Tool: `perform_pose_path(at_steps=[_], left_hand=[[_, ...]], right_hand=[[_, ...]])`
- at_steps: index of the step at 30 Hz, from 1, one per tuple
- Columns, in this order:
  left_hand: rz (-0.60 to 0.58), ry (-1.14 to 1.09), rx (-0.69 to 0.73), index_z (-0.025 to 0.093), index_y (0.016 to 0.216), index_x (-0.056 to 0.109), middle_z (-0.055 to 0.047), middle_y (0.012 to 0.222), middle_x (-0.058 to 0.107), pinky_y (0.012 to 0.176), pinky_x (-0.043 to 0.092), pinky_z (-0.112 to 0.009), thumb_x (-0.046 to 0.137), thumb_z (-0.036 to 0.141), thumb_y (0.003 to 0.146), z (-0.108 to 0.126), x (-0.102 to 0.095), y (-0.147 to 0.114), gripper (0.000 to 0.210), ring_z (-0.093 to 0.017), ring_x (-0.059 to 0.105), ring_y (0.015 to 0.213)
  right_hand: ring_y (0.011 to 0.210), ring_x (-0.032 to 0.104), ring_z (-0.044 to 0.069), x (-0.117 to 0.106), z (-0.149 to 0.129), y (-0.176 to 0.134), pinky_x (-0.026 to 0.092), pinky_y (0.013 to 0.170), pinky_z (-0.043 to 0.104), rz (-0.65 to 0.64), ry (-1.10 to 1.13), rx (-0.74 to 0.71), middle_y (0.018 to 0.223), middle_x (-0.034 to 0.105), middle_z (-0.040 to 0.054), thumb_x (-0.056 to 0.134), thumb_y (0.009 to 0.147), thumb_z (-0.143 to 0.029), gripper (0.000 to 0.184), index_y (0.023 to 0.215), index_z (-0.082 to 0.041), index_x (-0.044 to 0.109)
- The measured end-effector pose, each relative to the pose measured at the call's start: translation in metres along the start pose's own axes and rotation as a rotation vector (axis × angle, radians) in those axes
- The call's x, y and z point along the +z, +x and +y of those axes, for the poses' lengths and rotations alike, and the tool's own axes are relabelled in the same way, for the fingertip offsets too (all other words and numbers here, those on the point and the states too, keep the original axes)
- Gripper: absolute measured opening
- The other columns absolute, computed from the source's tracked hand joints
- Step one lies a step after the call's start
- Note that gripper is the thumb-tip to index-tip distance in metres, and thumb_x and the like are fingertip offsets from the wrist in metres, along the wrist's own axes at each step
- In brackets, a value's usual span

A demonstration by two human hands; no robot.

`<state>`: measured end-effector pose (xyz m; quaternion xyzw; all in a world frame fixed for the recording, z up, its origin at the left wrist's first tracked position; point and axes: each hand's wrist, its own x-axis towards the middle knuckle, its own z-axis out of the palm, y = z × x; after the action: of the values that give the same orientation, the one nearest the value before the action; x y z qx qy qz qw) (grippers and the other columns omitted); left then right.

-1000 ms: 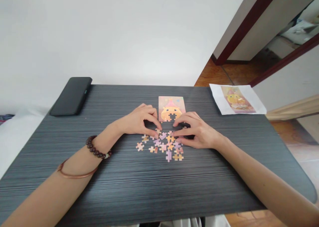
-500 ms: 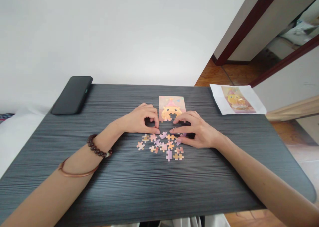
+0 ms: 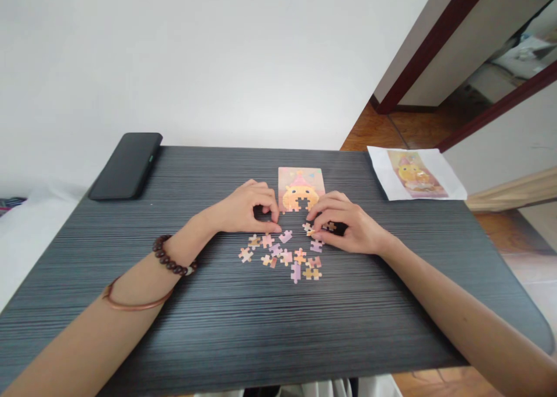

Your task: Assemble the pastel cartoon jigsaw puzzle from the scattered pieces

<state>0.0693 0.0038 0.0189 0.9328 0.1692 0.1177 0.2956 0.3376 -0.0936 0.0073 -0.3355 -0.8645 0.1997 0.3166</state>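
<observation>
A partly assembled jigsaw puzzle (image 3: 300, 179) lies at the far side of the table, showing a yellow character in a pink hat, with a gap in its lower part. Just left of it rests my left hand (image 3: 250, 208), thumb and index finger nearly together; whether anything is between them is hidden. My right hand (image 3: 343, 223) pinches a yellowish puzzle piece (image 3: 309, 230) below the puzzle's lower right corner. Several loose pieces (image 3: 286, 257) in pink, purple and yellow lie scattered nearer me. Another piece (image 3: 329, 226) shows partly behind my right fingers.
On the dark wood-grain table (image 3: 243, 327), a black phone-like slab (image 3: 126, 166) lies at the far left. A white sheet with a printed picture (image 3: 415, 173) is at the far right. Behind the table rises a white wall (image 3: 195, 60).
My right hand has closed its fingers on a yellowish piece and drawn it up and right from the loose pieces. My left hand has hardly moved.
</observation>
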Motion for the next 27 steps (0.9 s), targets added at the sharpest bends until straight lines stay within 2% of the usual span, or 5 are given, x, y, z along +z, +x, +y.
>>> perform_pose_path(at_steps=[4, 9, 17, 22, 27], left_hand=[[-0.002, 0.008, -0.011, 0.022, 0.075, 0.073, 0.001, 0.076, 0.065, 0.081, 0.030, -0.031, 0.072, 0.049, 0.086, 0.001, 0.000, 0.000, 0.029, -0.015, 0.053, 0.079], [0.008, 0.020, -0.014, 0.021, 0.075, 0.073, 0.001, 0.075, 0.064, 0.081, 0.031, -0.030, 0.070, 0.051, 0.087, 0.001, 0.000, 0.000, 0.032, -0.015, 0.053, 0.078], [0.001, 0.024, -0.008, 0.021, 0.076, 0.073, 0.001, 0.075, 0.064, 0.081, 0.030, -0.031, 0.070, 0.052, 0.087, -0.001, 0.001, 0.001, 0.033, -0.016, 0.053, 0.079], [0.016, 0.030, 0.011, 0.022, 0.081, 0.074, 0.001, 0.080, 0.065, 0.082, 0.030, -0.031, 0.077, 0.055, 0.081, -0.001, 0.002, -0.002, 0.034, -0.016, 0.054, 0.080], [0.055, -0.027, 0.090, 0.030, 0.091, 0.080, -0.001, 0.086, 0.058, 0.085, 0.035, -0.031, 0.074, 0.059, 0.082, 0.001, 0.007, -0.006, 0.031, -0.017, 0.054, 0.086]], right_hand=[[0.101, 0.063, 0.020, 0.001, -0.001, 0.000, 0.044, 0.096, 0.040, -0.012, -0.018, 0.043, 0.098, 0.076, 0.0030, 0.066, 0.094, -0.026, 0.004, 0.096, -0.023, 0.069], [0.083, 0.061, 0.018, -0.001, -0.002, -0.001, 0.041, 0.085, 0.037, 0.017, -0.041, 0.101, 0.078, 0.071, 0.0005, 0.068, 0.092, -0.029, 0.010, 0.086, -0.023, 0.070], [0.096, 0.060, 0.023, 0.005, 0.000, -0.002, 0.040, 0.087, 0.041, 0.089, -0.241, 0.132, 0.097, 0.066, 0.0056, 0.069, 0.091, -0.030, 0.009, 0.087, -0.024, 0.073], [0.093, 0.060, 0.021, 0.002, 0.004, -0.002, 0.046, 0.083, 0.039, 0.193, -0.184, 0.203, 0.094, 0.062, 0.0059, 0.064, 0.092, -0.023, 0.007, 0.087, -0.021, 0.068], [0.085, 0.059, 0.019, -0.019, 0.014, -0.008, 0.045, 0.081, 0.037, 0.072, -0.130, 0.110, 0.089, 0.062, 0.0046, 0.064, 0.088, -0.017, 0.010, 0.092, -0.021, 0.072]])
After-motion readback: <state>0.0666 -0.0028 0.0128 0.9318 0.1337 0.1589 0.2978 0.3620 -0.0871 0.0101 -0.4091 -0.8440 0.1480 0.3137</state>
